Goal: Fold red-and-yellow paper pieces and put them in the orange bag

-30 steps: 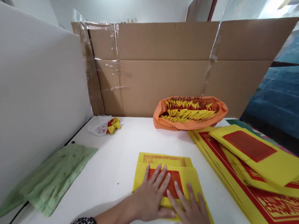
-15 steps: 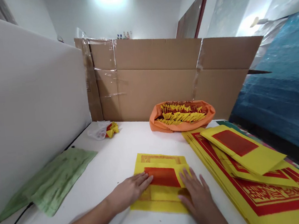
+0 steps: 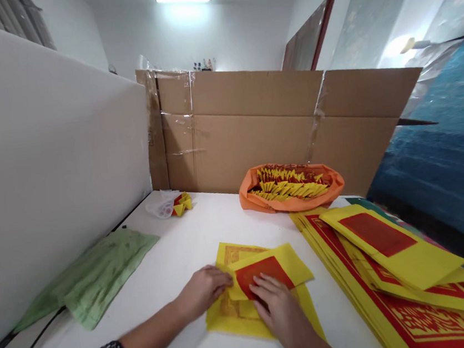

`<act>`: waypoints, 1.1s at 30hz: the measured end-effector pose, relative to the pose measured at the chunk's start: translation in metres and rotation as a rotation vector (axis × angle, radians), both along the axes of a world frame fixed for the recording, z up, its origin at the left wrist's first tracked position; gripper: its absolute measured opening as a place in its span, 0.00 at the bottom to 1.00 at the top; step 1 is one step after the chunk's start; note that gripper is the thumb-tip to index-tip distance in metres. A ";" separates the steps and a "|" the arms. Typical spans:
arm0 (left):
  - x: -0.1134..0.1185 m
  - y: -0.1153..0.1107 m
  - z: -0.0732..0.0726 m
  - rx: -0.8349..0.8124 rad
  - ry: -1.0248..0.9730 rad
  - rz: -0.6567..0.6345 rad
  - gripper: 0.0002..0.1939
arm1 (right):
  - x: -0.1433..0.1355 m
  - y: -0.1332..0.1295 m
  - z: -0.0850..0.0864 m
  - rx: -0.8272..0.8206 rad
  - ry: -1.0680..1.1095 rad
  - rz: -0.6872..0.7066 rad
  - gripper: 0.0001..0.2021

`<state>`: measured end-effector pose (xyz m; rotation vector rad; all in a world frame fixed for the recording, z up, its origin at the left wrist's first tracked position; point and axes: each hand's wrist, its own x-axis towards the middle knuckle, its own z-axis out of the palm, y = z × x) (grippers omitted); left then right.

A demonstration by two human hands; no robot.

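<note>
A small yellow paper sheet with a red panel [image 3: 296, 264] lies slanted over a larger yellow printed sheet [image 3: 249, 325] on the white table. At the small sheet's left end, my left hand [image 3: 206, 291] has its fingers curled together and pinches the paper. My right hand [image 3: 281, 311] rests on the red panel, its fingers stretched out over the paper. Part of the lower sheet is hidden by the small sheet and my hands.
Stacked yellow and red papers [image 3: 353, 283] lie at the right. Behind stands an orange bag [image 3: 256, 207] of folded yellow pieces. A clear plastic item [image 3: 161, 205] and a green cloth [image 3: 104, 267] are at the left. Cardboard [image 3: 252, 132] closes the back.
The small sheet has turned from lying square to slanting, its right end raised. My right hand has moved left from its right edge onto the red panel. My left fingers have curled in.
</note>
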<state>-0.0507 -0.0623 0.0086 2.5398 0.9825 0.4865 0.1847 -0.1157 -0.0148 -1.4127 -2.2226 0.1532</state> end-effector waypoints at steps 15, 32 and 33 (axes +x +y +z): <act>0.015 0.038 -0.017 -0.469 -0.517 0.314 0.12 | -0.013 0.028 0.001 -0.238 0.174 -0.247 0.12; 0.029 0.029 -0.009 -0.064 -0.056 0.322 0.19 | -0.014 0.039 0.008 -0.223 -0.153 -0.276 0.11; 0.030 0.028 -0.009 -0.052 -0.027 0.328 0.20 | -0.014 0.040 0.008 -0.238 -0.159 -0.274 0.12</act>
